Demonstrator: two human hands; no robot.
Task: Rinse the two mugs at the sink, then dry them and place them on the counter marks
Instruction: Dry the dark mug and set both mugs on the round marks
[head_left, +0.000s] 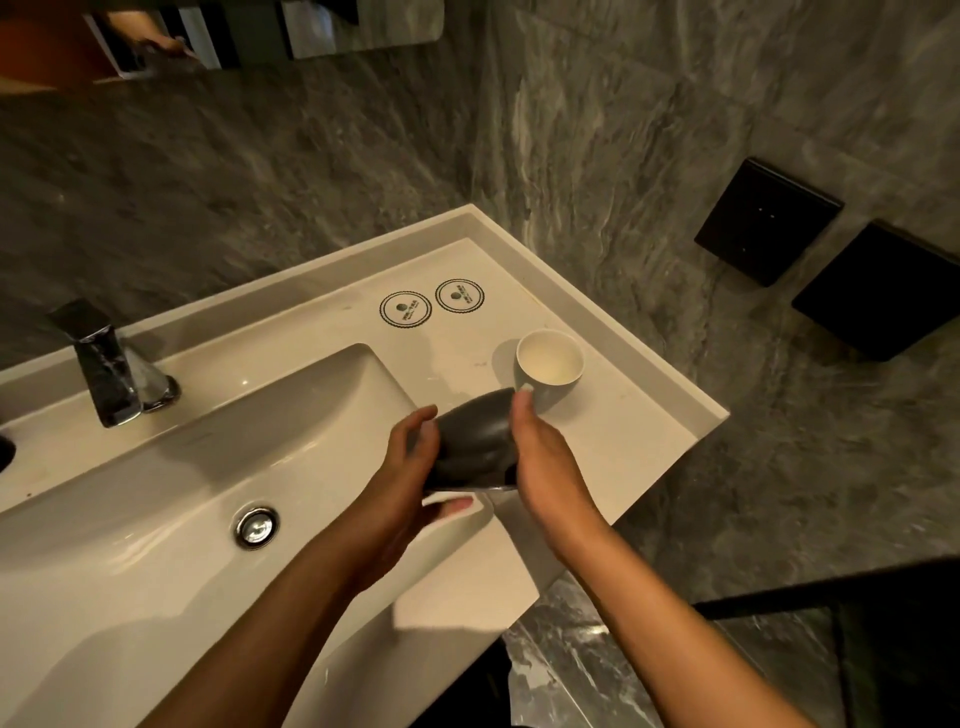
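Note:
A dark grey mug (475, 439) is held tilted, bottom pointing away, over the right edge of the white sink basin (171, 499). My left hand (400, 483) grips it from the left, thumb under its rim. My right hand (545, 462) presses on its right side. A second mug (549, 364), grey outside and white inside, stands upright on the counter (623, 447) just beyond my right fingertips. Two round printed marks (405, 308) (460, 295) lie on the counter behind it, both bare.
A chrome tap (111, 374) stands at the back left of the basin, no water running. The chrome drain plug (255, 527) sits in the basin floor. Grey marble walls close in behind and on the right, with two black wall boxes (769, 221).

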